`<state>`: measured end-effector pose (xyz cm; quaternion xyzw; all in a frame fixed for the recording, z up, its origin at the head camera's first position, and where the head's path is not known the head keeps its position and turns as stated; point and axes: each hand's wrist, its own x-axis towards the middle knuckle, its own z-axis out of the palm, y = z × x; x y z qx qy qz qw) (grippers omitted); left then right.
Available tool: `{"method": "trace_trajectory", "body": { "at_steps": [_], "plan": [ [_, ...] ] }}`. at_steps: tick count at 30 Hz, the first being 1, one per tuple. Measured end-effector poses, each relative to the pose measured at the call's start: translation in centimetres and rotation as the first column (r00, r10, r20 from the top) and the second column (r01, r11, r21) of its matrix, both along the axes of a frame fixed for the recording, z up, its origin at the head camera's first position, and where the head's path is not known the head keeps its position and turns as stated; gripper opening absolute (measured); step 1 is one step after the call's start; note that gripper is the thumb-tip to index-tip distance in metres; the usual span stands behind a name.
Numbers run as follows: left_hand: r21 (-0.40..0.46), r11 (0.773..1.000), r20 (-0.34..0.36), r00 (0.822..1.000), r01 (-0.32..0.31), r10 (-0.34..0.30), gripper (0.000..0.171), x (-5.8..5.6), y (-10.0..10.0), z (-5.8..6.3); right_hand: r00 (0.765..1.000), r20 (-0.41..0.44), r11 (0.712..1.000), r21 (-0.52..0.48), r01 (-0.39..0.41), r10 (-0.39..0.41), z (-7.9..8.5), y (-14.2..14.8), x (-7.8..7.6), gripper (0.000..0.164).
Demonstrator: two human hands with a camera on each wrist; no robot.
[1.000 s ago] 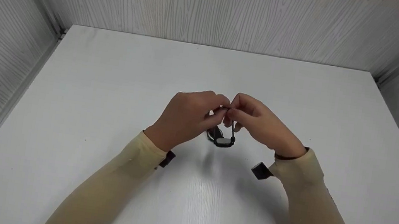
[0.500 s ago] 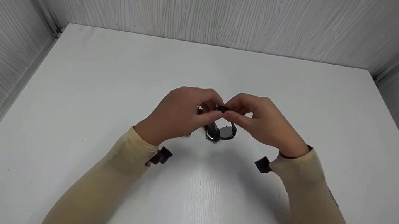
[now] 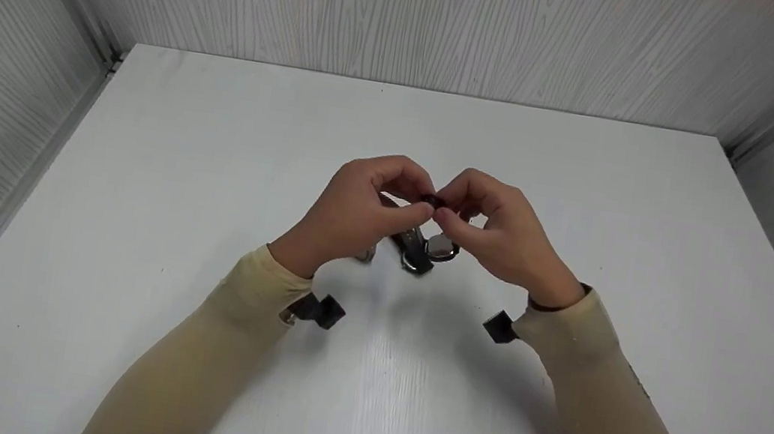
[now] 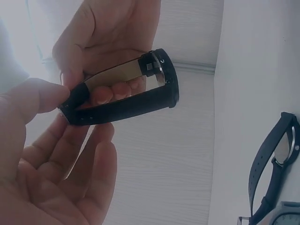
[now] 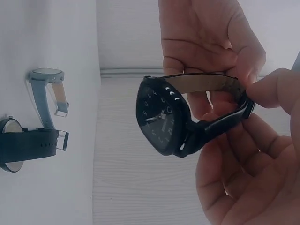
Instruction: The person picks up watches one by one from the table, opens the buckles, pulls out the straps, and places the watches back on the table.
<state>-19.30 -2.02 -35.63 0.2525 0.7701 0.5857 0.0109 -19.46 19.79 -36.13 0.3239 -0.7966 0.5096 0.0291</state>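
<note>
A black wristwatch [image 5: 161,117] hangs between both hands above the white table, its strap looped into a ring. My left hand [image 3: 359,198] pinches the strap ends with thumb and fingertips, and my right hand [image 3: 503,226] pinches them from the other side. The fingertips meet at the buckle area, which they largely cover. In the right wrist view its dark dial with pale numerals faces the camera. The left wrist view shows the black strap [image 4: 126,105] with its tan lining. From the head view, the case [image 3: 442,246] dangles below the fingers.
On the table below the hands lies a second watch with a black strap [image 3: 416,255]. Close to it is a grey watch [image 5: 47,75], mostly behind the left hand in the head view. Pale wood-grain panels [image 3: 415,17] enclose the table's back and sides.
Both hands have turned so their thumbs face each other and have moved slightly toward the back panel. The hanging watch case has risen, and the watches beneath show more.
</note>
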Motion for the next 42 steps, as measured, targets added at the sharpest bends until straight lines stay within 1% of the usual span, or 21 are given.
{"method": "trace_trajectory", "body": {
  "at_steps": [7, 10, 12, 16, 18, 22, 26, 29, 31, 34, 36, 42],
  "plan": [
    [0.015, 1.0, -0.011, 1.0, -0.014, 0.014, 0.011, 0.2, 0.7, -0.2, 0.997, -0.076, 1.0, -0.022, -0.002, 0.0, -0.5, 0.1, -0.3, 0.011],
    [0.022, 1.0, -0.01, 1.0, -0.016, 0.017, 0.01, 0.3, 1.0, -0.2, 0.996, -0.087, 1.0, -0.018, -0.017, 0.015, -0.7, 0.2, -0.5, 0.014],
    [0.024, 0.999, -0.015, 1.0, -0.021, 0.022, 0.01, 0.3, 1.0, -0.2, 0.996, -0.085, 1.0, -0.015, -0.023, 0.021, -0.7, 0.3, -0.6, 0.012],
    [0.019, 1.0, -0.023, 1.0, -0.018, 0.019, 0.009, 0.2, 0.8, -0.1, 0.998, -0.057, 1.0, -0.002, -0.028, 0.028, -0.8, 0.5, -0.7, 0.005],
    [0.013, 1.0, -0.023, 1.0, -0.008, 0.008, 0.009, 0.1, 0.6, -0.1, 0.999, -0.04, 1.0, 0.007, -0.029, 0.03, -0.8, 0.6, -0.8, 0.007],
    [-0.033, 0.999, -0.037, 0.999, 0.001, -0.002, 0.009, -0.1, 0.4, -0.1, 0.999, -0.024, 1.0, 0.001, -0.022, 0.023, -0.9, 0.7, -0.9, 0.01],
    [-0.132, 0.991, -0.109, 0.994, -0.017, 0.002, 0.008, -0.3, 0.3, 0.1, 0.999, -0.034, 1.0, 0.006, -0.012, 0.012, -0.9, 0.8, -1.0, 0.008],
    [-0.231, 0.972, -0.195, 0.981, -0.04, -0.006, 0.009, -0.2, 0.2, 0.2, 0.998, -0.051, 0.999, 0.033, -0.02, 0.022, -0.9, 0.7, -0.8, 0.007],
    [-0.299, 0.952, -0.261, 0.965, -0.065, -0.016, 0.01, 0.0, 0.1, 0.4, 0.997, -0.071, 0.998, 0.063, -0.025, 0.03, -0.9, 0.7, -0.6, 0.007],
    [-0.369, 0.924, -0.345, 0.938, -0.104, -0.032, 0.01, 0.5, 0.1, 0.7, 0.993, -0.111, 0.993, 0.113, -0.027, 0.04, -0.5, 0.6, -0.1, 0.007],
    [-0.387, 0.914, -0.381, 0.924, -0.124, -0.036, 0.008, 0.9, 0.1, 1.0, 0.99, -0.136, 0.989, 0.147, -0.02, 0.04, -0.1, 0.7, 0.2, 0.007],
    [-0.392, 0.909, -0.443, 0.895, -0.143, -0.05, 0.005, 1.8, 0.3, 1.3, 0.989, -0.145, 0.97, 0.242, 0.003, 0.033, 1.3, 0.8, 1.4, 0.007]
  ]
}}
